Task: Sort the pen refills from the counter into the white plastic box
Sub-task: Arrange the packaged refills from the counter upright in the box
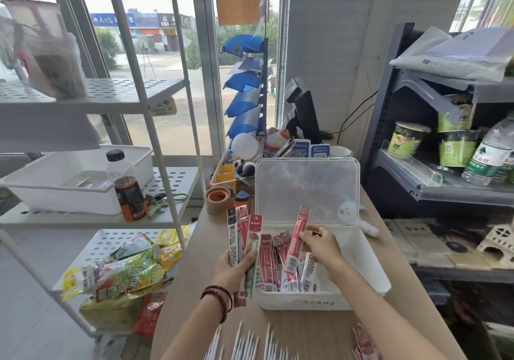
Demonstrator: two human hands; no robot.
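- The fingers of the left hand [236,266] are curled around a fan of refill packets [246,231], mostly red and one dark. The packets stand upright, just left of the box.
- The right hand [319,248] pinches a single red refill packet [299,237] between thumb and fingertips. This packet is tilted and hangs over the open box.
- Below the hands is the white plastic box [300,302], which stands on the counter [189,290]. Its left half holds many packed refills [271,270] leaning side by side, and the right half shows the bare bottom.
- The clear lid [306,187] stands open behind the box.
- A dark beaded bracelet [219,300] is on the left wrist.
- Near the front edge of the counter lie loose white refills [250,341], and to their right some red packets [363,341].
- Behind the box, to the left, stands a roll of brown tape [219,199].
- Left of the counter is a white metal rack [172,220] with snack bags [130,273] and a drink bottle [129,190].
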